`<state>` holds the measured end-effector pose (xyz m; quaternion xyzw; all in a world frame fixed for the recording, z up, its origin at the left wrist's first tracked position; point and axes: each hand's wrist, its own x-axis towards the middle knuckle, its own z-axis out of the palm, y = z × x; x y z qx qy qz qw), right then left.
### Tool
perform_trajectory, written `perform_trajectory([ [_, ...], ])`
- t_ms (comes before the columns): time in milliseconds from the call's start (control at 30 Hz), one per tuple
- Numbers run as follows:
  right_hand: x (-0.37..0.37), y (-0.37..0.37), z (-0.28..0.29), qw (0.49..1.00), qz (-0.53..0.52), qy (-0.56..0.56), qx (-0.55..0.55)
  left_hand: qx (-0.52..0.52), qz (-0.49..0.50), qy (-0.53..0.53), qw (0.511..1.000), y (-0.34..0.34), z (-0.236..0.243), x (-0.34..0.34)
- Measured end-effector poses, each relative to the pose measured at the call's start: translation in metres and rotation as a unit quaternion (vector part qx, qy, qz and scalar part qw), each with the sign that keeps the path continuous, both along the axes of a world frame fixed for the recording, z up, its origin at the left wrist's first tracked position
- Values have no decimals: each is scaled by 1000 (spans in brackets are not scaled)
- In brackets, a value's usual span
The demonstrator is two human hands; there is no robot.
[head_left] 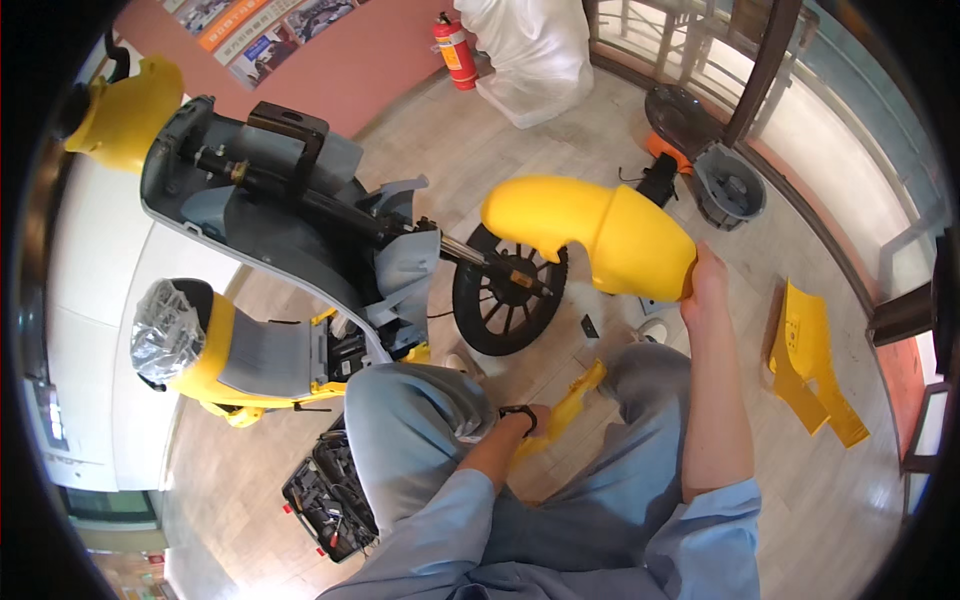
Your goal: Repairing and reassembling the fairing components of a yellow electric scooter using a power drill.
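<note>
My right hand grips the wide end of a glossy yellow front fender, raised beside the scooter's front wheel. The curved end of the fender reaches left, above the black spoked wheel. Between my knees, my left hand, with a dark band at the wrist, is closed on a long yellow plastic trim piece; its fingers are partly hidden. The scooter leans on its side at the left, its grey inner panels and black fork tube exposed.
An open toolbox lies near my left leg. Yellow panels rest on the floor at the right. A grey bin stands at the back right, a red fire extinguisher by the far wall. A small black part lies near the wheel.
</note>
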<state>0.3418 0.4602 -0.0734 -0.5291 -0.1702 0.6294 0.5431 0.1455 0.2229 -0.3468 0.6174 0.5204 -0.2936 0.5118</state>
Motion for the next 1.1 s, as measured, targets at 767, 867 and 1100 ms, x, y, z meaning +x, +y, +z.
perform_trajectory([
  [767,-19,-6,8,991,5,-127,42,27,1,85,996,-33,-10,-8],
  [867,-17,-6,8,990,8,-133,42,26,21,78,996,-36,-12,-2],
  [1100,-25,-7,10,993,17,-111,41,18,41,54,998,-45,-29,-8],
])
